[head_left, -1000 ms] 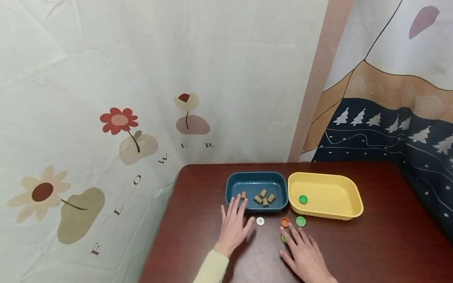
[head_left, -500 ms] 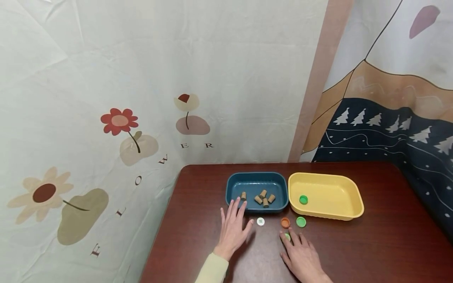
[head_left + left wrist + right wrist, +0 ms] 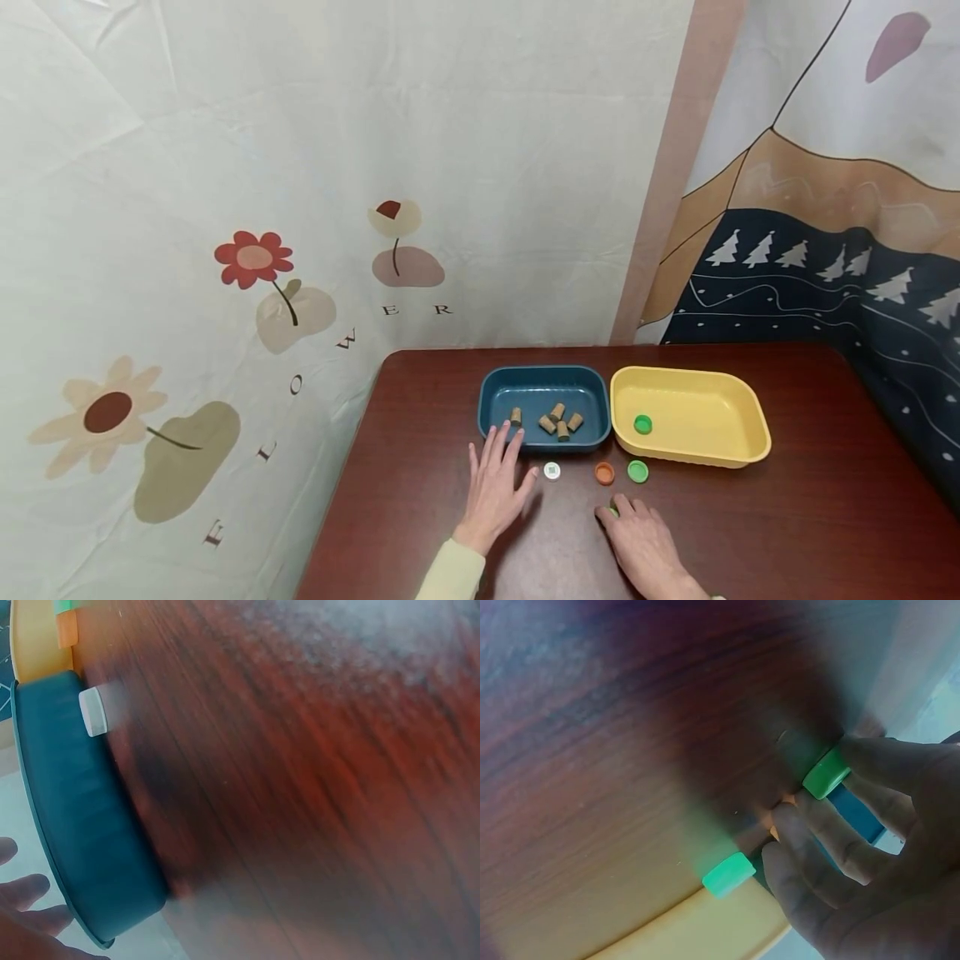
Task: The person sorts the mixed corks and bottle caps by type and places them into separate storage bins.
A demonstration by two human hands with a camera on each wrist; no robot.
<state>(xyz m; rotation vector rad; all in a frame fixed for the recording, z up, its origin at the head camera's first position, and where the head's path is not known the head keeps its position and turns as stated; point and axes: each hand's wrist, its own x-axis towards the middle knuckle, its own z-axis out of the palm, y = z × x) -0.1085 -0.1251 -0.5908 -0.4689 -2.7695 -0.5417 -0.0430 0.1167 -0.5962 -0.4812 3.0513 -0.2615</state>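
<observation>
My right hand [image 3: 643, 546] pinches a green bottle cap [image 3: 826, 774] between thumb and fingers, low over the table. In the head view that cap is mostly hidden by the fingers. Just beyond lie an orange cap [image 3: 604, 473] and a light green cap [image 3: 637, 471], both on the table. My left hand [image 3: 492, 496] is spread with relaxed fingers at the front rim of the blue tray [image 3: 491, 392]; whether it touches the rim I cannot tell. Right of its thumb sits a white cap [image 3: 552, 471]. Several corks [image 3: 557, 412] lie in the blue tray.
A yellow tray [image 3: 705, 417] stands right beside the blue one, with a green cap [image 3: 642, 424] inside. Both trays are toward the back of the dark red table [image 3: 817, 467]. A printed curtain [image 3: 510, 167] hangs behind.
My right hand has drawn back slightly from beside the orange cap, and its fingers have closed on the nearest green cap. The left hand stays almost in place.
</observation>
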